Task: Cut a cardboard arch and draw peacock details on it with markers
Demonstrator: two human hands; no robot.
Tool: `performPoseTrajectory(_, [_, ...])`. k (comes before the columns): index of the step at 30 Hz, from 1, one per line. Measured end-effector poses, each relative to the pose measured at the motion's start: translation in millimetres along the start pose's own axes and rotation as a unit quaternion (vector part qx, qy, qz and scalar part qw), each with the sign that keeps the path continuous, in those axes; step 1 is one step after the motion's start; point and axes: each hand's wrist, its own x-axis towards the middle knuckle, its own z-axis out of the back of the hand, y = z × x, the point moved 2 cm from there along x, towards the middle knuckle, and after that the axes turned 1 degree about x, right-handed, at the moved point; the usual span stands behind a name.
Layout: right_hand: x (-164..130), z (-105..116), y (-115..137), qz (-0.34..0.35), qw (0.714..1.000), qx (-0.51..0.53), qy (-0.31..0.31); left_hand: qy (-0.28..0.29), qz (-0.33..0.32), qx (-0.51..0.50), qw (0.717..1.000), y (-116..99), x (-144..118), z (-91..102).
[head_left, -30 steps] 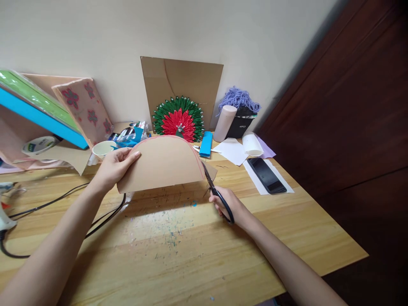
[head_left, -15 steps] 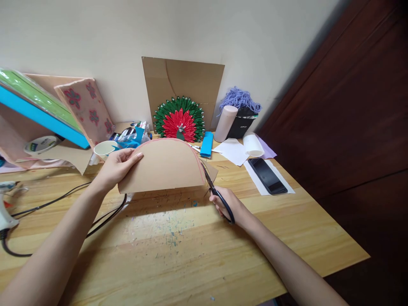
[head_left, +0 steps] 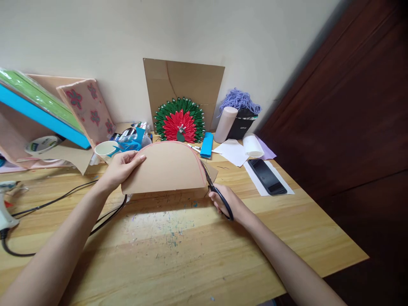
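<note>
Single head view, forward and down, fairly near over the table (head_left: pixel 197 250)

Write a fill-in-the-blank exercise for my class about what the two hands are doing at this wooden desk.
1. The left hand holds a brown, dome-shaped piece of ____.
2. The right hand grips black-handled ____ at the piece's right edge.
3. The curved edge of the brown piece is outlined in ____.
4. The dark phone lies on a sheet of ____ paper.

Missing words: cardboard; scissors; pink; white
</note>
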Motion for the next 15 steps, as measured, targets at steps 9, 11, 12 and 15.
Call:
performPoseTrajectory(9, [1.1,-7.6,-6.4,-0.005,0.998,0.069,-0.003,0.008,-0.005,-0.008,1.0,-1.5,-0.9,-0.4])
performPoseTrajectory(11, [0.2,-9.4,-4.7,0.014,0.997,0.08,0.004,0.014,-0.011,0.001,1.0,-2.8,-1.8,-0.5])
performPoseTrajectory(12, [-0.2,-10.3,-3.6,0.019,0.996,0.087,0.004,0.018,-0.013,0.006,1.0,-3.3,-2.2,-0.6])
performPoseTrajectory(15, [-0.4,-11.7,-0.9,0.011,0.996,0.087,-0.016,0.017,-0.017,0.016,1.0,-4.7,-3.0,-1.1])
